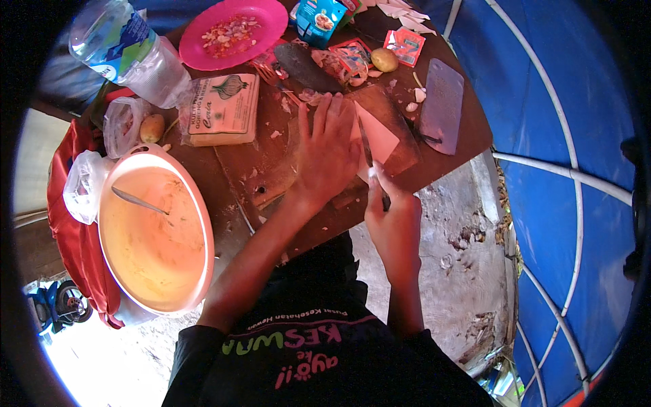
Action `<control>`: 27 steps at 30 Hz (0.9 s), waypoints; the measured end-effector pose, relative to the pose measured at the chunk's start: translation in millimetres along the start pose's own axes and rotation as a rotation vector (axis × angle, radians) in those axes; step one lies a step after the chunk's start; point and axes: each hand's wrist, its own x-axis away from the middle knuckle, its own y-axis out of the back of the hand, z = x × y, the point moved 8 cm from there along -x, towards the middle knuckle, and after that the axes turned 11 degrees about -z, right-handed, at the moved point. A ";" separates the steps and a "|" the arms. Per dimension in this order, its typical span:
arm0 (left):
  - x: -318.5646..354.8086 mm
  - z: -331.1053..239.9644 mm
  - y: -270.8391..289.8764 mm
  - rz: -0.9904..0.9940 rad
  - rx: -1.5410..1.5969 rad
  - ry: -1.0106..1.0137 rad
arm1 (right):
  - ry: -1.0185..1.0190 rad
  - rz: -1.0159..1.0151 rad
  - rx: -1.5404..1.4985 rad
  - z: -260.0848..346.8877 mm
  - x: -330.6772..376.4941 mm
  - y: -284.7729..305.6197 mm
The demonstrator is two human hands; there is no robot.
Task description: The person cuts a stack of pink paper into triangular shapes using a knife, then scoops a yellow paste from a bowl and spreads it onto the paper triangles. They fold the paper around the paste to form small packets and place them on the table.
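A thin, pale dough sheet (378,133) lies on a worn wooden cutting board (401,146) near the middle of the table. My left hand (324,152) is spread flat over the sheet's left side, fingers outstretched and pointing away from me. My right hand (393,207) grips a knife (365,141) by its handle. The narrow blade lies across the sheet, just right of my left fingers. Whether the blade has gone through the sheet, I cannot tell. Left of my hands sits a square pack of wrappers (234,112) in clear plastic with an onion picture.
A large bowl (205,254) with a spoon (135,201) stands left. Farther back are a clear plastic jug (159,71), a pink plate (192,53) of chopped pieces, a dark stone pestle (305,68), a potato (384,60) and pale cut sheets (407,15). A greyish box (442,105) lies right.
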 end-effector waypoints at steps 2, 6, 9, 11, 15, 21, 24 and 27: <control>-0.4 0.6 -0.5 0.002 -0.003 -0.004 | 0.016 0.002 -0.044 -1.7 -3.0 -0.8; 0.4 3.2 -0.7 0.002 0.028 0.020 | -0.105 0.109 -0.060 -11.7 7.0 7.3; 1.1 3.9 -2.6 0.019 0.025 0.011 | -0.097 0.099 -0.032 -8.2 19.2 16.5; 0.9 4.7 -3.5 0.035 0.021 -0.007 | -0.058 0.072 -0.025 -4.6 21.6 16.2; 1.5 13.6 -15.9 0.224 0.072 0.031 | -0.156 0.102 -0.011 -15.4 17.5 6.6; -0.4 16.9 -15.0 0.233 0.139 0.033 | -0.090 0.110 -0.050 -9.0 24.7 15.2; 4.4 20.1 -18.0 0.270 0.065 0.035 | -0.181 0.131 -0.068 -13.9 38.1 18.6; 1.8 16.1 -11.9 0.162 0.157 -0.005 | -0.156 0.119 -0.017 -13.0 43.2 15.8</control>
